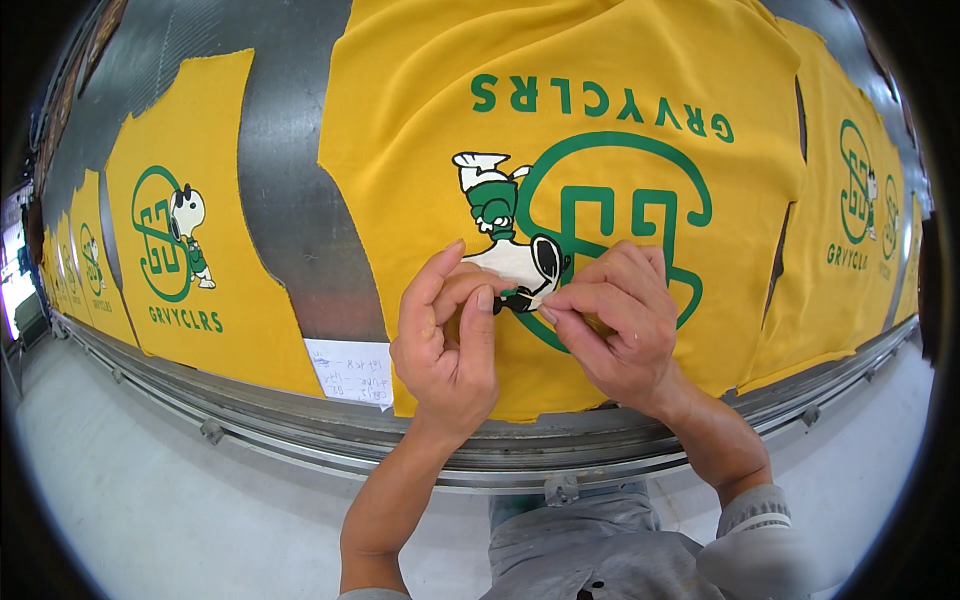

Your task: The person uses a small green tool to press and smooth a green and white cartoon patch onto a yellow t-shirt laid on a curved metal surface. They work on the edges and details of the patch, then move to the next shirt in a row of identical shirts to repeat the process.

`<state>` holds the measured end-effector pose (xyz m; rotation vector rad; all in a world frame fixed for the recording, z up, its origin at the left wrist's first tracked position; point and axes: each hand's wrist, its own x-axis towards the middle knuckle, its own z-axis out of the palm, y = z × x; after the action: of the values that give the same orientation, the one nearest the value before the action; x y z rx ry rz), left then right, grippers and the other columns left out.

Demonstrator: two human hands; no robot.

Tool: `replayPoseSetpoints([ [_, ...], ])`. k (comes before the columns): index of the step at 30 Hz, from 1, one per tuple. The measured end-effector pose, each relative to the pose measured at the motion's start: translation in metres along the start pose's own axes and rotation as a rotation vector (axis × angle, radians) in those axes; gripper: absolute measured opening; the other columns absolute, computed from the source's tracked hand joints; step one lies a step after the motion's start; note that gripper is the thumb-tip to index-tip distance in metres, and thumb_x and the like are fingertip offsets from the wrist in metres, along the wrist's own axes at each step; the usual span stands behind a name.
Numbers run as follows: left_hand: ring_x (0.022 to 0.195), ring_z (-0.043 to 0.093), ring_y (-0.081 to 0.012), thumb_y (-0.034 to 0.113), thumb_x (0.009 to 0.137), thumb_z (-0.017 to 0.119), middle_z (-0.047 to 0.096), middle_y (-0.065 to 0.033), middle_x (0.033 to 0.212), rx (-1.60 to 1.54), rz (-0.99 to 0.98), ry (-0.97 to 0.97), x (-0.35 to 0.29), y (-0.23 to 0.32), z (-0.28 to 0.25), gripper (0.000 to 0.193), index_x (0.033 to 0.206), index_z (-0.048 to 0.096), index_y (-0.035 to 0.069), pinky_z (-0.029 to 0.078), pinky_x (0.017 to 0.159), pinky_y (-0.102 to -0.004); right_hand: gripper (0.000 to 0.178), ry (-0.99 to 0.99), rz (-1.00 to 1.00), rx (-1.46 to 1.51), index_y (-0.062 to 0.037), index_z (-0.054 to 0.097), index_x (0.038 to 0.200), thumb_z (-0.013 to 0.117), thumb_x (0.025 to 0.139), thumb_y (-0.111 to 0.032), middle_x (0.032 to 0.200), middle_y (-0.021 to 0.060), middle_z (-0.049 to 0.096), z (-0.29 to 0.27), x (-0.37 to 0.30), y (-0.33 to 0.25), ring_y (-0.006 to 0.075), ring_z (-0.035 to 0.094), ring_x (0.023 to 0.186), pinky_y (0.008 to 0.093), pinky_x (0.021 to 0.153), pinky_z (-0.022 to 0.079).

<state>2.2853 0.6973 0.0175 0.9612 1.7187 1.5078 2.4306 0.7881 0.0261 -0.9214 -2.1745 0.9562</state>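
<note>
A yellow fabric panel (390,130) lies in front of me with a green line emblem, green lettering and a black-and-white cartoon dog (505,262) printed upside down to me. At the dog's head, my right hand (625,325) pinches a thin pale sliver (537,300) between thumb and forefinger, its tip touching the black part of the print. Close beside it on the left, my left hand (445,345) curls its fingers in with the thumb raised at the print's edge. Whatever lies between those fingers is hidden.
More printed yellow panels lie along the dark table (290,200), one to the left (215,110) and others to the right (845,100). A paper with handwriting (348,372) sits by my left wrist. A metal rail (520,470) runs along the near edge.
</note>
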Motion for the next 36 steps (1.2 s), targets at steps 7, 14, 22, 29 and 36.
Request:
replayPoseSetpoints([
  [7,0.095,0.063,-0.0153,0.0,0.098,0.05,0.069,-0.0134,0.094,-0.001,-0.008,-0.002,0.0,0.0,-0.001,0.034,0.131,0.043,-0.009,0.049,0.089,-0.0279,0.02,-0.016,0.008,-0.011,-0.0116,0.07,0.08,0.08,0.065,-0.005,0.075,-0.0014,0.061,0.0,0.0,-0.001,0.0181,0.052,0.069,0.034,0.067,0.031],
  [14,0.095,0.063,-0.0155,0.0,0.098,0.05,0.069,-0.0133,0.094,-0.004,-0.01,-0.006,-0.001,0.0,-0.002,0.034,0.131,0.043,-0.009,0.049,0.089,-0.0275,0.019,-0.013,-0.007,-0.01,-0.01,0.07,0.08,0.08,0.065,-0.003,0.073,-0.0003,0.059,0.001,0.0,0.0,0.0177,0.052,0.068,0.0337,0.066,0.031],
  [22,0.094,0.063,-0.0153,-0.001,0.098,0.051,0.07,-0.0132,0.094,-0.007,-0.026,-0.01,0.001,0.002,0.0,0.034,0.13,0.043,-0.009,0.049,0.089,-0.0277,0.02,0.0,0.017,0.006,-0.0117,0.07,0.08,0.081,0.064,-0.004,0.075,-0.0016,0.061,0.0,0.0,0.002,0.0178,0.053,0.069,0.0332,0.067,0.031],
  [29,0.09,0.064,-0.0146,-0.004,0.096,0.052,0.071,-0.015,0.094,-0.026,0.017,0.045,0.001,-0.002,-0.006,0.036,0.131,0.045,-0.009,0.049,0.086,-0.0266,0.019,0.019,0.13,0.207,-0.0072,0.069,0.08,0.08,0.065,0.0,0.077,0.0037,0.059,-0.03,0.01,0.002,0.0214,0.054,0.073,0.0346,0.067,0.039],
  [36,0.087,0.064,-0.0176,0.002,0.098,0.05,0.068,-0.0151,0.089,-0.086,-0.026,0.161,0.017,0.004,-0.014,0.034,0.129,0.043,-0.011,0.053,0.078,-0.0282,0.017,-0.357,-0.241,0.016,-0.0096,0.067,0.078,0.077,0.067,-0.001,0.075,0.0016,0.054,-0.054,0.075,0.045,0.0216,0.051,0.076,0.0347,0.071,0.036],
])
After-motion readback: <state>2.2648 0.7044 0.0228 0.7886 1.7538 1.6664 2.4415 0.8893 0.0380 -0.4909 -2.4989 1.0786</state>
